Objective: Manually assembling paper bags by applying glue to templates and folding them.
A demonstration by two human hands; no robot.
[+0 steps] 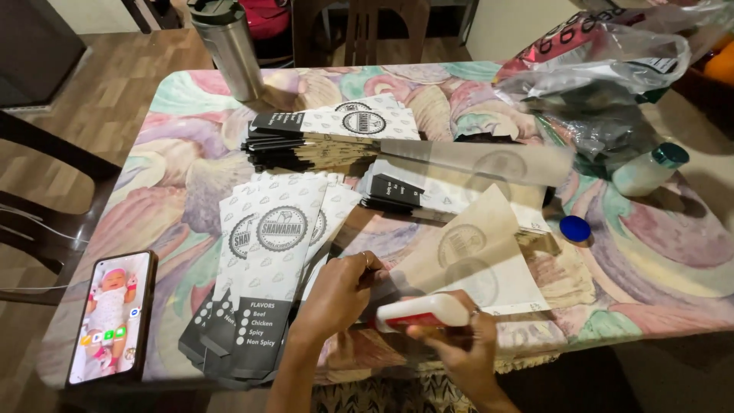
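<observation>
Warm indoor light falls from above, fairly bright across the pastel swirl-patterned counter [191, 99]. The crumpled clear plastic bag [604, 69] far right throws off white glare. Soft shadows pool under the stacked printed paper sleeves [329, 138]. The hands and the translucent sheet [474, 245] are smeared by motion blur; edges bow slightly.

A fanned pile of flat white paper sleeves [267, 260] with dark lower ends and round grey emblems lies at the front left of the counter [657, 260]. A second stack [329, 138] sits behind it, a third [428, 191] to the right, partly under brownish translucent sheets [474, 260]. A phone [111, 317] with a lit screen lies at the left edge. Crumpled plastic bags [596, 69] fill the far right corner.
</observation>
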